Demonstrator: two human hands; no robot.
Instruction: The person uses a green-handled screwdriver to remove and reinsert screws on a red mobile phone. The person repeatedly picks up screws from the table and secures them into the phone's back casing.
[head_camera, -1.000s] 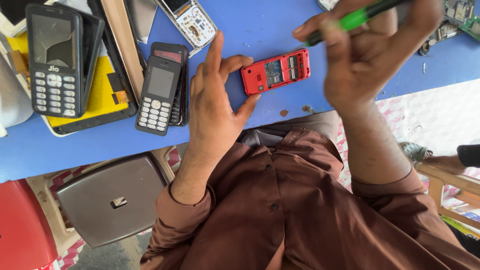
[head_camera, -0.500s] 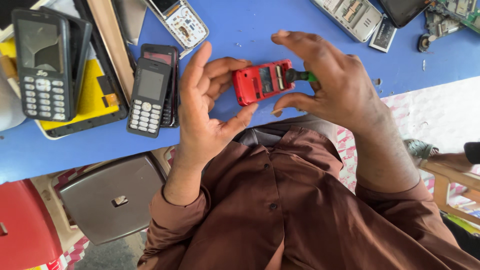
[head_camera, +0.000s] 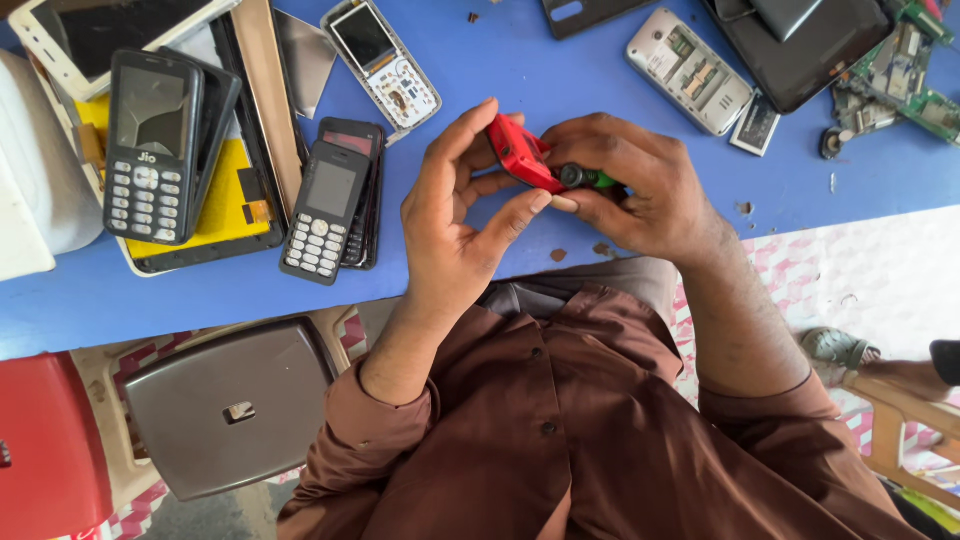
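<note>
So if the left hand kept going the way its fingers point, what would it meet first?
The left hand points up and slightly right, across the blue table. Past the red phone it already holds, the way looks free to the picture's top edge; the opened phone lies just left of that line.

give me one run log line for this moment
left hand: holds red phone body | right hand: grips green-handled screwdriver, tip at phone | surface: blue table

head camera looks down, close
</note>
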